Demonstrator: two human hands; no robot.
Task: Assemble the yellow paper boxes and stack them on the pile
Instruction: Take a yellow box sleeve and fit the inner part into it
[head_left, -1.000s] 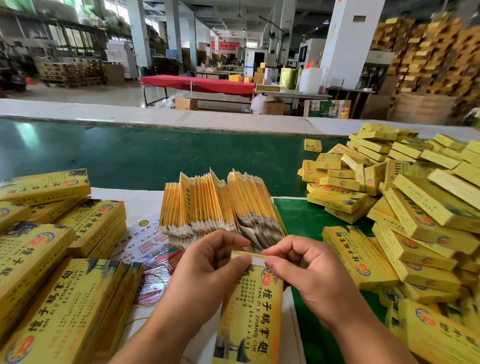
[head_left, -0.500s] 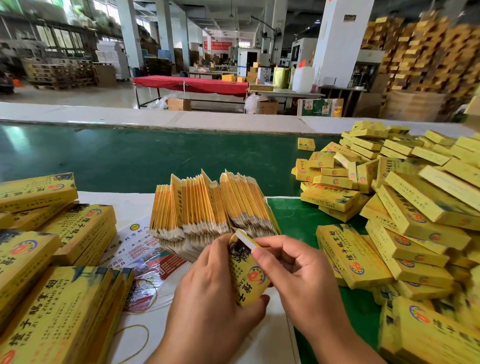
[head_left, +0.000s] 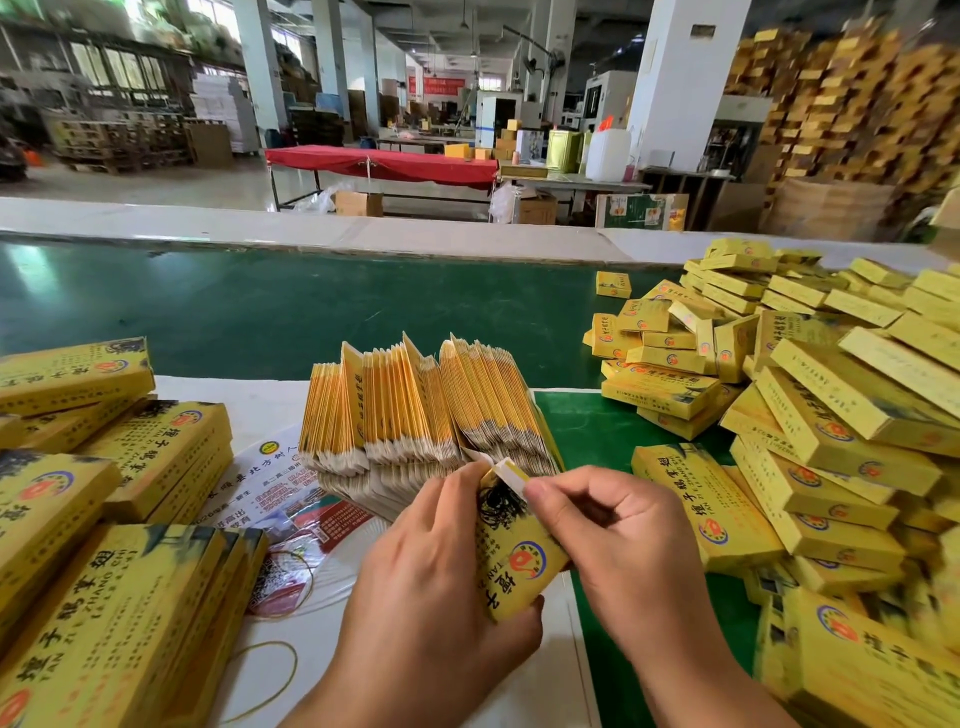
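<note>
A yellow paper box (head_left: 517, 556) with black lettering and a round red emblem is held between both hands, tilted, its far end flap showing white. My left hand (head_left: 431, 582) wraps its left side and bottom. My right hand (head_left: 618, 540) pinches the top flap with thumb and fingers. Just beyond stands a fanned bundle of flat unfolded boxes (head_left: 421, 410). A big loose pile of assembled yellow boxes (head_left: 810, 415) fills the right side.
Stacks of flat yellow cartons (head_left: 104, 545) lie at the left on a white sheet with printed leaflets (head_left: 291, 499) and rubber bands (head_left: 270, 670). A green conveyor belt (head_left: 260, 306) runs across behind. Beyond it is a factory floor with a red-covered table (head_left: 384, 163).
The box went from lying flat and lengthwise toward me to being raised and tilted between my hands. My left hand shifted from its top edge to grip its side; my right stays at the flap.
</note>
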